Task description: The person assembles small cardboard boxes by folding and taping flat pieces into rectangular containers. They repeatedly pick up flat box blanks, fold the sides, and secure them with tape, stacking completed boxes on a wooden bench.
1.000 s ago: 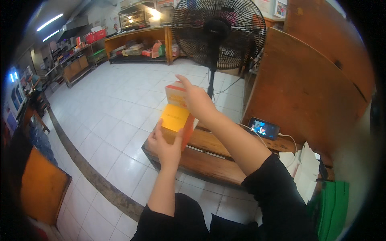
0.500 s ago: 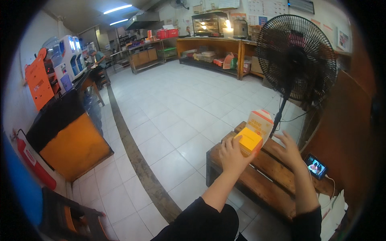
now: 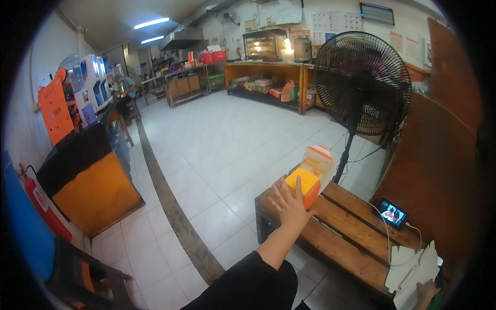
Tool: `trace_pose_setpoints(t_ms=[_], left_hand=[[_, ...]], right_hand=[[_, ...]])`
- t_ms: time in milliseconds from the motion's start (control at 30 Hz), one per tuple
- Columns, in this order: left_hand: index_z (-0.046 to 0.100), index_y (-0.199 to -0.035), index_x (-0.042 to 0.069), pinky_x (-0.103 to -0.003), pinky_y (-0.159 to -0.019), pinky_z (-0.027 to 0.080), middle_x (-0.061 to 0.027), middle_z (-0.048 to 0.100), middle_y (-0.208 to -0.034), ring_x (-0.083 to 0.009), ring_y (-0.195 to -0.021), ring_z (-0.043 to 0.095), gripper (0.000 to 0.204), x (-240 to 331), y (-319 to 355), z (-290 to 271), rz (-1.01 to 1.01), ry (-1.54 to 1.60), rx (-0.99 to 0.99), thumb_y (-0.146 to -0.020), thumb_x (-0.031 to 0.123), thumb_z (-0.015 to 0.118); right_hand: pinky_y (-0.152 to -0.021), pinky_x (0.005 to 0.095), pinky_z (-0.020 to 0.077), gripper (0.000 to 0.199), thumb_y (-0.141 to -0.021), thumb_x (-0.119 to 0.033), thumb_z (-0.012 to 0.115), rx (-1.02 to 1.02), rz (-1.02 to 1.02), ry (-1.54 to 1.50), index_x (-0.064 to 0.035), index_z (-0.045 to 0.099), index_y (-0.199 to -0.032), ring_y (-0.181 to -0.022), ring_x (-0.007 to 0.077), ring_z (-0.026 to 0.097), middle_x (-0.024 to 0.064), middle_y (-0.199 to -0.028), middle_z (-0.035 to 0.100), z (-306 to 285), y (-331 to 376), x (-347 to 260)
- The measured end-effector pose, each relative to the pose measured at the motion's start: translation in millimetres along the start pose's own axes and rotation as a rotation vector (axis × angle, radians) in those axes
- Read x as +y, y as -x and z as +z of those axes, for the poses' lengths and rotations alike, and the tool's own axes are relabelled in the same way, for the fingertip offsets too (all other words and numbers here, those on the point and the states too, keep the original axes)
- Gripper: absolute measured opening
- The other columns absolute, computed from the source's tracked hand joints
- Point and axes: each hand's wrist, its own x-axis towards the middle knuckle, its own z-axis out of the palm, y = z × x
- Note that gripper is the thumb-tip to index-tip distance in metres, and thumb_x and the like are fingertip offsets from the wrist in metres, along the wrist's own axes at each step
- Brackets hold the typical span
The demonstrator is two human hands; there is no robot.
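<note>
On the far left end of the wooden bench (image 3: 330, 242) stands an orange and white carton (image 3: 313, 198) with its printed lid flap raised. A yellow box (image 3: 302, 181) sits inside, its top showing. My left hand (image 3: 290, 205) lies against the near side of the carton, fingers spread, with one fingertip over the yellow top. At the near right end of the bench, my right hand (image 3: 425, 293) has its fingers closed at the lower edge of flat white carton blanks (image 3: 412, 266). Part of that hand is cut off by the dark rim.
A phone (image 3: 391, 212) with a lit screen and white cable leans near the brown panel. A black standing fan (image 3: 361, 82) rises behind the bench. A fire extinguisher (image 3: 44, 204) and dark stool (image 3: 90, 276) are at left. A seated person (image 3: 126, 88) is farther back.
My right hand has gone from beside the carton down to the flat blanks at the near right. The yellow box sits lower in the carton, and my left hand's fingers have spread.
</note>
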Motion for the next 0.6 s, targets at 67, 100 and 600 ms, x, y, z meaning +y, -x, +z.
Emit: trace_pose_setpoints(t_ms=[67,100,600], left_hand=[[0.010,-0.168,0.020,-0.073,-0.118,0.021,-0.0311,0.006,-0.167,-0.0574,-0.153,0.008,0.132,18,11,-16,0.071,-0.024,0.018,-0.069,0.055,0.091],[0.011,-0.168,0.020,-0.073,-0.118,0.020,-0.0319,0.006,-0.167,-0.0576,-0.153,0.008,0.132,30,18,-21,0.128,-0.023,0.046,-0.069,0.056,0.090],[0.025,-0.165,0.019,-0.070,-0.122,0.012,-0.0246,0.010,-0.171,-0.0519,-0.157,0.006,0.117,109,246,30,1.060,0.388,-0.405,-0.072,0.045,0.090]], right_hand=[[-0.115,0.0594,0.0364,0.099,-0.072,-0.031,0.089,0.056,0.006,-0.032,-0.0006,0.043,-0.154,-0.134,0.0340,0.057,0.0175,-0.137,0.065,20,-2,-1],[-0.114,0.0570,0.0395,0.102,-0.072,-0.033,0.090,0.084,0.008,-0.048,0.0004,0.041,-0.155,-0.133,0.0332,0.058,0.0181,-0.134,0.066,28,-1,-3],[-0.091,0.0386,0.0600,0.109,-0.074,-0.006,0.086,0.461,0.068,-0.007,-0.0161,0.026,-0.164,-0.113,0.0333,0.068,0.0156,-0.118,0.068,60,-29,-32]])
